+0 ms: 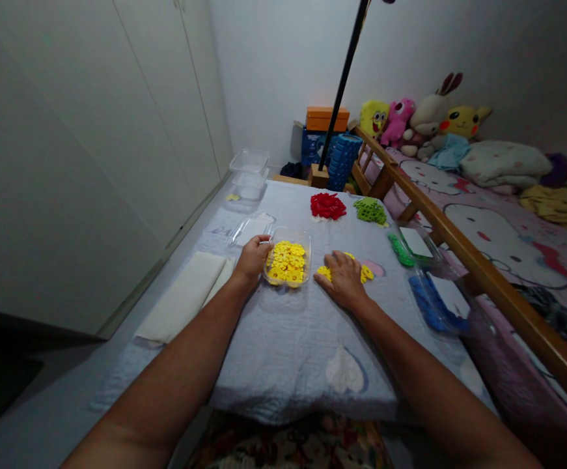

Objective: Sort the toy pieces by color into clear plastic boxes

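A clear plastic box point(306, 242) full of yellow flower-shaped pieces point(287, 262) stands on the pale blue cloth point(293, 339). My left hand point(252, 258) grips the box's left rim, fingers curled round it. My right hand point(342, 279) lies palm down on a small heap of loose yellow pieces point(367, 273) just right of the box, its fingers bent over them. Whether any pieces are pinched in it is hidden.
Red pieces point(328, 205) and green pieces point(370, 210) lie in heaps farther back. Boxes with green point(400, 251) and blue pieces point(429, 303) sit at the right, beside a wooden bed rail point(478, 267). A lid point(254, 228) and empty boxes point(248, 170) stand back left. A black pole point(342, 85) rises behind.
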`<state>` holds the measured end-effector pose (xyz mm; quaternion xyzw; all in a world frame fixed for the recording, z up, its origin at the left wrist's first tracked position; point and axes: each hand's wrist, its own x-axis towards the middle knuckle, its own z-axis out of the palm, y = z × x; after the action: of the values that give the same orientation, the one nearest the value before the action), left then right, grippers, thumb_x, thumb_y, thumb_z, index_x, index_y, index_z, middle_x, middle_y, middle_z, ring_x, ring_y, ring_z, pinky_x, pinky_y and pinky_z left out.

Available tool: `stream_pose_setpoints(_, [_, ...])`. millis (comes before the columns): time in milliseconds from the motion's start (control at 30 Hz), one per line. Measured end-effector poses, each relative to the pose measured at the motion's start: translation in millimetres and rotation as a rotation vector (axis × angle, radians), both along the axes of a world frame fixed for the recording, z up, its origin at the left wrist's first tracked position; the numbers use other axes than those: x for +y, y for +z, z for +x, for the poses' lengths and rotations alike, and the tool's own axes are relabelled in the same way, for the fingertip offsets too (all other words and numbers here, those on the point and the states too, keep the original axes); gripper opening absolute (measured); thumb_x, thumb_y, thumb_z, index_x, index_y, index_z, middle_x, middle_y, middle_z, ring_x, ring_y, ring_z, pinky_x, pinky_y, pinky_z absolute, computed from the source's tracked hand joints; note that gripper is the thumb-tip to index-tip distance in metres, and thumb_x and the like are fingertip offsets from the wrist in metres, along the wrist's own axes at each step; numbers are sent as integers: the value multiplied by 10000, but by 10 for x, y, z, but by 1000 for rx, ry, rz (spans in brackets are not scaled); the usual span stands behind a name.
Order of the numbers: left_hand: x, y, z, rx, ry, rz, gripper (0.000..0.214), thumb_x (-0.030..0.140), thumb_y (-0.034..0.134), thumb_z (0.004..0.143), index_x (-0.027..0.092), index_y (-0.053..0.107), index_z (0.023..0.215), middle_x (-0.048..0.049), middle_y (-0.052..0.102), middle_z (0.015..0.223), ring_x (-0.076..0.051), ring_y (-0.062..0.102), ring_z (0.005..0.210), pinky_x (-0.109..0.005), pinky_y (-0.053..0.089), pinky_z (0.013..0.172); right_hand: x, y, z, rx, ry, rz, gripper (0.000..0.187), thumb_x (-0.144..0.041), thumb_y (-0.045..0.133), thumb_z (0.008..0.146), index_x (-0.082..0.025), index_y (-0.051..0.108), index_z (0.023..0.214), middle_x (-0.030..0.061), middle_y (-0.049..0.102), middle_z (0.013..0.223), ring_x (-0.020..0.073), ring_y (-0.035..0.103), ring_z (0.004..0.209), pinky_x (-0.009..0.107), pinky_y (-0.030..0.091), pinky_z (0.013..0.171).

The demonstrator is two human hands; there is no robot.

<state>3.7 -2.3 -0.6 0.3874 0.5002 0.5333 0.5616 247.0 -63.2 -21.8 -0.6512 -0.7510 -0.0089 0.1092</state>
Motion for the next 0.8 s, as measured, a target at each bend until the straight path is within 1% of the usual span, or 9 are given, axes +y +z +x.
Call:
stream_pose_setpoints(100, [3, -6, -3, 6, 6, 2, 404, 316, 690, 597, 172, 624, 969, 26, 613, 633, -149, 567, 557, -243, 417, 531, 137, -22, -15, 26, 3, 15, 521, -522, 559, 984, -173, 581, 1370, 195, 538, 1493, 345, 432, 1363, 525, 280, 1146])
stream_pose_setpoints(200, [3, -10, -8, 10, 5, 6, 397, 320, 690, 596, 170, 627, 959, 24, 623, 653, -144, 570, 566, -241, 424, 534, 195, -37, -23, 73, 27, 55, 453, -485, 555, 986, -177, 613, 1313, 176, 591, 1426, 329, 454, 1331, 514, 263, 1151])
stream_pose_setpoints(333, [0, -8, -9, 20, 5, 10, 396, 321, 689, 594, 168, 628, 954, 20, 630, 675, -141, 575, 580, -244, 437, 549, 148, -18, -2, 143, 43, 110, 368, -425, 601, 934, -189, 671, 1208, 159, 611, 1385, 317, 453, 1327, 501, 233, 1164])
stream_pose_setpoints(467, [-1, -5, -5, 25, 10, 6, 401, 320, 690, 599, 169, 631, 966, 24, 621, 665, -142, 574, 575, -240, 426, 539, 81, 10, 17, 169, 59, 105, 284, -353, 645, 860, -207, 722, 1091, 141, 596, 1402, 324, 425, 1351, 502, 226, 1170])
stream_pose_setpoints(567, [-6, -6, 3, 29, 2, 5, 399, 315, 687, 604, 171, 630, 972, 23, 621, 662, -144, 577, 569, -241, 426, 530, 66, 12, 11, 205, 77, 117, 270, -327, 648, 857, -225, 734, 1092, 123, 593, 1409, 320, 417, 1358, 495, 242, 1169])
stream_pose_setpoints(667, [-14, -6, 13, 22, -14, 5, 401, 316, 686, 612, 173, 630, 982, 20, 626, 677, -148, 592, 582, -240, 433, 533, 68, 26, -2, 271, 81, 124, 252, -300, 633, 876, -230, 746, 1090, 114, 612, 1368, 304, 451, 1318, 475, 287, 1148])
stream_pose_setpoints(733, [-19, -5, 18, 13, -22, 3, 404, 317, 684, 616, 174, 630, 990, 16, 637, 697, -145, 595, 587, -238, 438, 539, 73, 61, -5, 327, 60, 117, 227, -287, 611, 891, -230, 757, 1056, 113, 640, 1287, 288, 493, 1247, 448, 343, 1099])
stream_pose_setpoints(800, [-22, -1, 22, 2, -25, -2, 408, 319, 685, 616, 174, 625, 993, 14, 644, 707, -142, 594, 586, -241, 447, 548, 81, 122, -1, 389, 29, 114, 205, -290, 596, 902, -229, 766, 999, 109, 665, 1153, 275, 534, 1153, 424, 390, 1038])
